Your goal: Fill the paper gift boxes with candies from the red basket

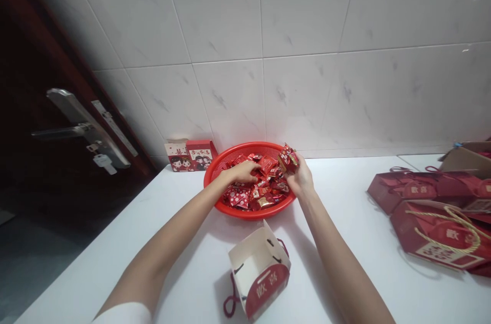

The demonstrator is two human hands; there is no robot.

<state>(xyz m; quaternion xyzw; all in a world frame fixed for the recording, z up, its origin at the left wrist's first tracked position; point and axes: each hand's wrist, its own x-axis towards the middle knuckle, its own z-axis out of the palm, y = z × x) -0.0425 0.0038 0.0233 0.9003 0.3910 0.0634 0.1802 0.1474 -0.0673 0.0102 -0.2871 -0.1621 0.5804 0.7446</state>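
A red plastic basket [250,215] with perforated sides holds many red wrapped candies [264,188], some with gold or polka-dot wrappers. Inside it, my left hand [244,171] reaches over the candies, fingers slightly bent and apart, and nothing shows in its grasp. At the basket's right rim, my right hand [302,180] is closed around a few red-and-gold wrapped candies [288,159]. Nearer to me stands an open gift box [264,283], cream inside and red on the front, with dark red cord handles. No candies show in the visible part of its inside.
Two small printed cartons [192,155] lean by the wall left of the basket. Several closed dark red gift boxes [418,229] sit at the right, with a brown cardboard box [466,158] behind. A dark door with a metal handle [82,130] is at the left.
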